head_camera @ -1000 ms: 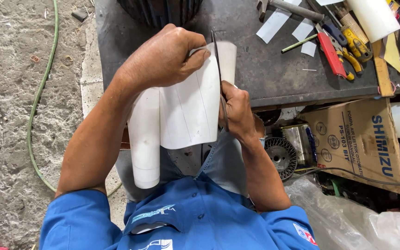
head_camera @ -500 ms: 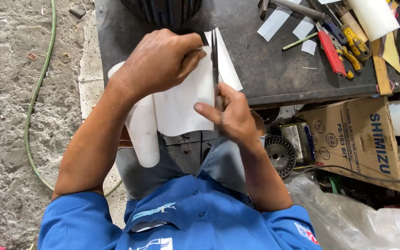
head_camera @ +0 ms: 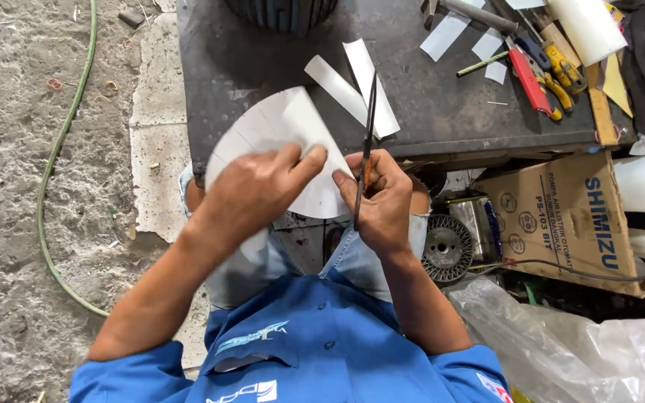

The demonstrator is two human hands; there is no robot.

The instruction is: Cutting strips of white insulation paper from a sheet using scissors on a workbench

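My left hand point(head_camera: 251, 186) grips a white sheet point(head_camera: 278, 130) with a curved edge, held over the near edge of the dark workbench point(head_camera: 427, 112). My right hand point(head_camera: 378, 198) holds black scissors point(head_camera: 368, 123) with orange handles, blades pointing away along the sheet's right edge. Two cut white strips point(head_camera: 356, 86) lie on the bench just beyond the blades.
Hand tools, a red-handled one point(head_camera: 529, 78) and a yellow one point(head_camera: 558, 67), lie with white scraps at the bench's far right. A cardboard box point(head_camera: 569, 216), a metal wheel point(head_camera: 447, 248) and a clear plastic bag point(head_camera: 569, 351) sit at the right. A green hose point(head_camera: 57, 157) curves over concrete at the left.
The sheet has gone from rolled and upright to spread out flatter. Both hands have dropped lower, and two cut strips now lie on the bench beyond the scissors.
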